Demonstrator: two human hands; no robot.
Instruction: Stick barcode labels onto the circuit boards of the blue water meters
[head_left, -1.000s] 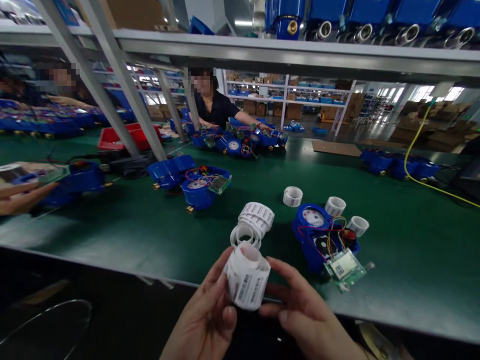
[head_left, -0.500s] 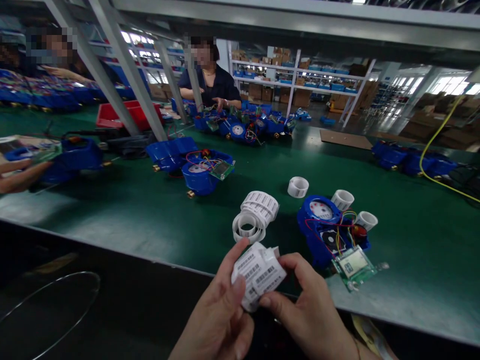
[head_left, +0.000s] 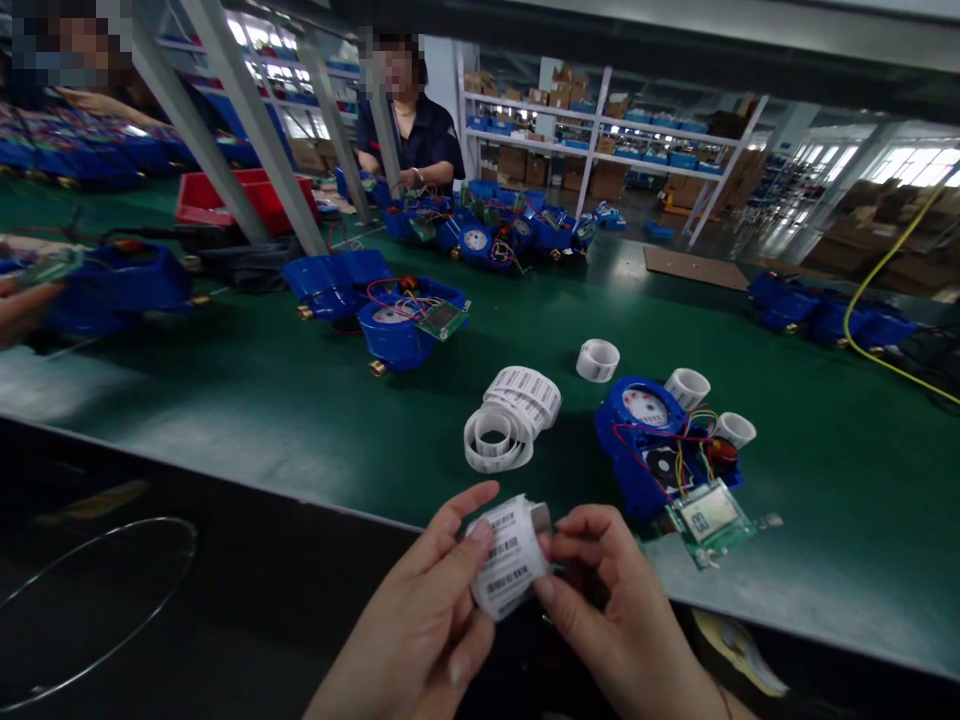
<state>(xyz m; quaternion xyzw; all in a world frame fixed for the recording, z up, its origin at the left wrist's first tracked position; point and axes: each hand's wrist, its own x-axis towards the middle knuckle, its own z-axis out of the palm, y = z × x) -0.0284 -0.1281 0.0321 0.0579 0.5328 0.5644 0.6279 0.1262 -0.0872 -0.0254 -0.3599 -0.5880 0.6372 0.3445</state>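
Observation:
A small roll of white barcode labels [head_left: 506, 565] is held in front of the bench's near edge. My left hand [head_left: 424, 610] grips it from the left, thumb across the printed face and index finger stretched out above. At the roll's right edge, the fingers and thumb of my right hand [head_left: 611, 610] close on it; part of their contact is hidden. Beyond my hands lie more label rolls [head_left: 499, 440] bunched together on the green bench. To the right sits an opened blue water meter [head_left: 626, 450], its wires leading to a green circuit board with a display [head_left: 709, 520].
Three small label rolls, one of them a white ring [head_left: 598, 361], lie near the meter. More blue meters [head_left: 397, 335] stand left of centre. A red bin [head_left: 247, 195] is behind metal posts [head_left: 247, 110]. Co-workers are across and left of the bench. A yellow cable [head_left: 862, 300] hangs right.
The held roll has turned, showing a row of barcodes squarely; the loose flap at its right has moved. My right fingers have shifted along its edge. The view has tilted slightly.

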